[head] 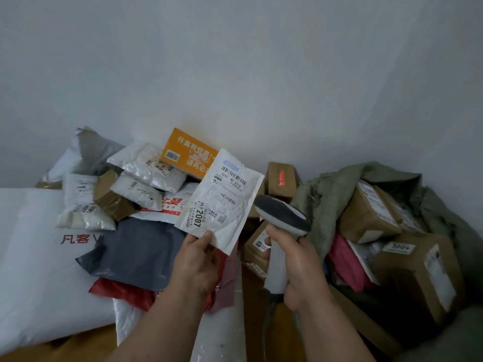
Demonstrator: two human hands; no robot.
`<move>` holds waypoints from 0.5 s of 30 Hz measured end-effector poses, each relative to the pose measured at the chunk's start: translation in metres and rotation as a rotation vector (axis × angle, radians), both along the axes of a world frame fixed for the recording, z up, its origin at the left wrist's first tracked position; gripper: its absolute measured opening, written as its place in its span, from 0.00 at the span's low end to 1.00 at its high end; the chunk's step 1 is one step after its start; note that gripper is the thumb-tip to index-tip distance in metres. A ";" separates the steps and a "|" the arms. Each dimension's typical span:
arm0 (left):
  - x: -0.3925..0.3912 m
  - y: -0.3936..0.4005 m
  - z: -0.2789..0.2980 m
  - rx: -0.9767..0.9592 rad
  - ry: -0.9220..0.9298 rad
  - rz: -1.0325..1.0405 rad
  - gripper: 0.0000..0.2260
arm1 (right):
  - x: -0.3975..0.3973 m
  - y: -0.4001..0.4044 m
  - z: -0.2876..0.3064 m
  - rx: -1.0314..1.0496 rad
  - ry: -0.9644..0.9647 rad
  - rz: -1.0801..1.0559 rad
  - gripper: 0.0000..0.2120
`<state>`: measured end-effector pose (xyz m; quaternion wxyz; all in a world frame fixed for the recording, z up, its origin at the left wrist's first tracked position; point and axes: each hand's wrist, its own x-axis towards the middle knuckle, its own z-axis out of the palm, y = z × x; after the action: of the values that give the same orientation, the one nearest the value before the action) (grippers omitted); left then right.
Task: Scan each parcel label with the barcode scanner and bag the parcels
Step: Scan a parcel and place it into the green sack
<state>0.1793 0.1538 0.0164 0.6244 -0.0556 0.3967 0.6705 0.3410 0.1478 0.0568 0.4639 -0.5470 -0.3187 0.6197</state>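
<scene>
My left hand (pixel 196 262) holds up a flat white parcel (pixel 222 202) by its lower corner, label side towards me, with barcodes and "2007" printed on it. My right hand (pixel 300 267) grips the handle of a grey and white barcode scanner (pixel 283 216), whose head sits just right of the parcel and points at it. To the right, a grey-green woven sack (pixel 326 194) lies open with cardboard boxes (pixel 368 212) and a pink package (pixel 345 259) inside.
A heap of parcels covers the surface at left: a large white bag with red print (pixel 34 257), a dark grey mailer (pixel 136 252), a red mailer (pixel 122 292), white mailers (pixel 149 165), an orange box (pixel 188 152), brown boxes (pixel 281 178). A pale wall rises behind.
</scene>
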 end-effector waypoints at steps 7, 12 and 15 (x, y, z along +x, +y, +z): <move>0.003 -0.014 -0.004 0.022 0.025 0.007 0.12 | -0.002 -0.016 0.016 0.031 0.017 0.046 0.06; 0.002 -0.018 -0.001 0.011 0.023 0.012 0.13 | -0.001 -0.025 0.023 0.054 0.028 0.073 0.05; 0.003 -0.020 0.001 0.003 0.018 0.015 0.15 | -0.002 -0.029 0.027 0.068 0.035 0.100 0.04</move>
<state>0.1823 0.1333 0.0178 0.6159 -0.0515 0.4010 0.6761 0.3391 0.1186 0.0835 0.4563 -0.5034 -0.3581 0.6404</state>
